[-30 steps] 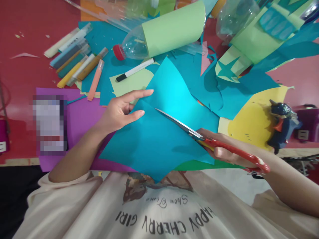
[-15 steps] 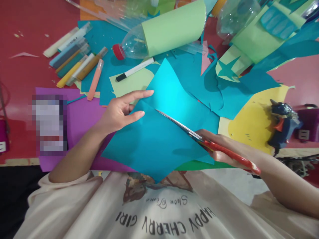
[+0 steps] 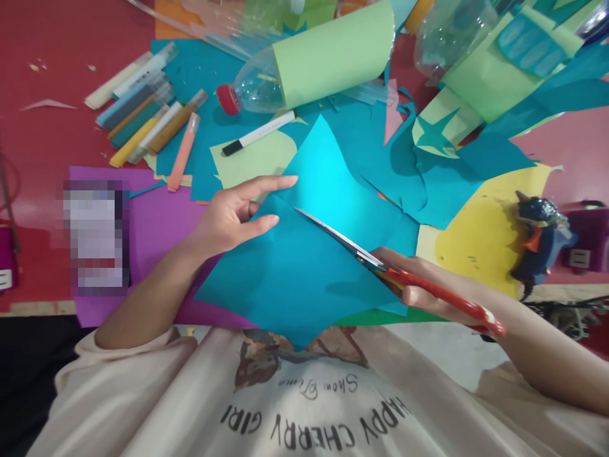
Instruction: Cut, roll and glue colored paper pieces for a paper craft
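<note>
My right hand [image 3: 419, 279] is closed round the red handles of a pair of scissors [image 3: 340, 241]. Their blades look nearly closed and point up and left across a sheet of blue paper [image 3: 285, 273] with pointed corners. At the paper's upper left edge, my left hand [image 3: 233, 212] holds it, thumb on top and index finger stretched over the edge; the other fingers are partly hidden. A crease or cut line runs from near the left fingers to the blade tips. The sheet's lower point hangs over the table's front edge.
A plastic bottle [image 3: 333, 57] wrapped in light green paper lies beyond. Several markers [image 3: 143, 120] are at the left, above a phone [image 3: 98, 238] on purple paper [image 3: 162, 216]. A dark blue glue gun [image 3: 540, 235] lies at the right, by yellow paper [image 3: 476, 228].
The scissors have shifted very slightly, their handles a little farther right and down. My left hand still holds the blue paper in nearly the same place.
</note>
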Demonstrator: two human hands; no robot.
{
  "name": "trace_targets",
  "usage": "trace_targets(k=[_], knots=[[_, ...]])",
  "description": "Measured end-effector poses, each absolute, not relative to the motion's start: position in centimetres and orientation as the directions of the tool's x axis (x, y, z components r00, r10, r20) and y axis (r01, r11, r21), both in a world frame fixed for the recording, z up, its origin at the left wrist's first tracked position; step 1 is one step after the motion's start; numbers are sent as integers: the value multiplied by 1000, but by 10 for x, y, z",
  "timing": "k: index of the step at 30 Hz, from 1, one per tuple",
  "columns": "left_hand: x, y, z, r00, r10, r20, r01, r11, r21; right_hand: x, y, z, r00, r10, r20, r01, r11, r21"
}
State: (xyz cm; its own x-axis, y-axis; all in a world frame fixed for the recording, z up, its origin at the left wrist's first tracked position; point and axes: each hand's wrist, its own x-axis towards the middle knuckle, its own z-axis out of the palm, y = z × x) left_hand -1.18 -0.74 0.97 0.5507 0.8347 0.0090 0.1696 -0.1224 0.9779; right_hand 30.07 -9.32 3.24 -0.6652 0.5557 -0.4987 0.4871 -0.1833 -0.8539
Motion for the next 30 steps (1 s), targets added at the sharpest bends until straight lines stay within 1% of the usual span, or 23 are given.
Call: trace_targets(k=[2,6,12,18,25,30], knots=[[-11,-8,12,548,837,-1,183,-119,976,297,-91,35,-660,566,-494,484,-184,-856],[-8,-10,18,518,851,-88,271,-66,960,292,-88,37,-660,574,-485,475,-181,-861],[-7,-11,20,508,856,-100,293,-62,954,290,-88,37,-646,584,-492,485,-185,-855],[-8,-11,19,503,856,-118,343,-72,937,291,-94,33,-616,626,-478,492,-168,-854],[-8,-11,14,508,854,-108,270,-40,962,295,-99,35,-607,629,-485,546,-114,-830],[-7,-12,13,481,872,-96,279,-48,959,296,-100,42,-612,623,-488,558,-97,-824]])
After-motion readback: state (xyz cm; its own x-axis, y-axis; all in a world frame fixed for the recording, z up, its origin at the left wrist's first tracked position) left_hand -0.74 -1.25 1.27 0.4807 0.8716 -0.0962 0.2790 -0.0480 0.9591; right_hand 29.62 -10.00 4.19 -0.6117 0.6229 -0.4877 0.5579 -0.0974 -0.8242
